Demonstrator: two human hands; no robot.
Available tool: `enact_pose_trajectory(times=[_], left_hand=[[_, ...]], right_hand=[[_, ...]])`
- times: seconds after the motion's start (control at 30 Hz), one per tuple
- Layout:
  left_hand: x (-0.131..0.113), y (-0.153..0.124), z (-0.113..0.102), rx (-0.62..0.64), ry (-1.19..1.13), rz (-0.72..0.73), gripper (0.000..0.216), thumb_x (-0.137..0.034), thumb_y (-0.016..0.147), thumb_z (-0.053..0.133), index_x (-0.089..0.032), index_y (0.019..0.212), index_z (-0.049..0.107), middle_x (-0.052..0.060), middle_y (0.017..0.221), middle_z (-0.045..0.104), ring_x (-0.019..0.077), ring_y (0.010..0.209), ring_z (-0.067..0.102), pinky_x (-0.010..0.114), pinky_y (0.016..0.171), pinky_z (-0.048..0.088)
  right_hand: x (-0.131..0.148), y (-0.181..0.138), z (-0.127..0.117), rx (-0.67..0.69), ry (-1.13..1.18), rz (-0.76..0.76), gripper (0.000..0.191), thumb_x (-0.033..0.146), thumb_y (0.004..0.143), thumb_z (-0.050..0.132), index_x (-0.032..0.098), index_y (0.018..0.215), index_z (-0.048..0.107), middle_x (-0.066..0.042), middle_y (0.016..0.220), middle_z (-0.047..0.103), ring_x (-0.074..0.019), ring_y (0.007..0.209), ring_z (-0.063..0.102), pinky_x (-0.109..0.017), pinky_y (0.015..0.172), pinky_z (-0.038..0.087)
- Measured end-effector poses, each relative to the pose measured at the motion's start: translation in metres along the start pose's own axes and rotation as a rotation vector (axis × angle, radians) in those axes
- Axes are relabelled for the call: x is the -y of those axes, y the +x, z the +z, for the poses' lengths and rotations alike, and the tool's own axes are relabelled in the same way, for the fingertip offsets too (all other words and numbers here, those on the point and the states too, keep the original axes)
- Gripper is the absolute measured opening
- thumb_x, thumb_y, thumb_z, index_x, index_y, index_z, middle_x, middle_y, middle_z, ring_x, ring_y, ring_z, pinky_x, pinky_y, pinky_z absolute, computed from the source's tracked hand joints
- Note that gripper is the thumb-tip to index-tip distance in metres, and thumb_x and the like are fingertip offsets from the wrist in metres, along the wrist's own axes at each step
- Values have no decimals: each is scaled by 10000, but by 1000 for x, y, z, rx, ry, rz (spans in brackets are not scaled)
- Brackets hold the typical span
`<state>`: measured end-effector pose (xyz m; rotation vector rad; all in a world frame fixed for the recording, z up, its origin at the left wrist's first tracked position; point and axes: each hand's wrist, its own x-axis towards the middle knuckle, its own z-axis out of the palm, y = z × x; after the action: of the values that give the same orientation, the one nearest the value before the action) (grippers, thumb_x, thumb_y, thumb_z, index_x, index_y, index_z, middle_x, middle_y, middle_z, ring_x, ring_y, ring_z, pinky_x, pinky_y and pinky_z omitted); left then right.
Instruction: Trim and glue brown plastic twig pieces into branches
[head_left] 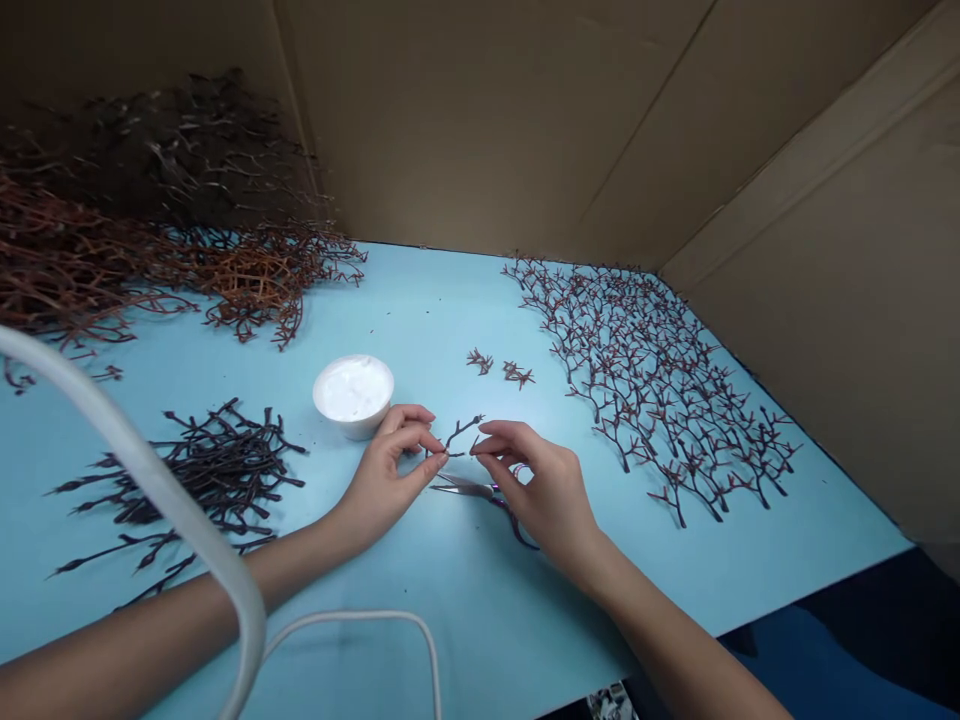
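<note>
A heap of brown branches fills the upper left of the frame, on a blue bench walled in by cardboard. A white cable loops across the lower left foreground, crossing the person's left forearm. Just beyond it lies a loose bundle of dark stems. Near the centre stands a small white bowl, just beside the left hand. That hand pinches one end of a small forked twig between thumb and forefinger, just above the bench at mid-frame. The right hand pinches the twig's other end in the same way. Scissors lie beneath the right hand, their handles partly hidden by its fingers. Two tiny sprigs sit behind the hands. Rows of branched pieces spread across the right of the bench.
</note>
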<state>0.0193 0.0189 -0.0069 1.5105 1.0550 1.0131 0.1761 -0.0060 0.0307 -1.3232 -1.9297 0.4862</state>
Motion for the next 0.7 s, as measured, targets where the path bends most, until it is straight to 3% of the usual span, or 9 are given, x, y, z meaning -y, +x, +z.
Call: enact_pose_trajectory(times=[0.7], left_hand=[[-2,-1,1,2,102,30,101,-162,691,466,-166,592,487,38,871,384,168,906,404,309,831,309]], right_hand=[[-2,-4,14,-54,-292,-216,139,82,773,427,148,829,535,-40,687,636,-118,584,585,-198,524,448]])
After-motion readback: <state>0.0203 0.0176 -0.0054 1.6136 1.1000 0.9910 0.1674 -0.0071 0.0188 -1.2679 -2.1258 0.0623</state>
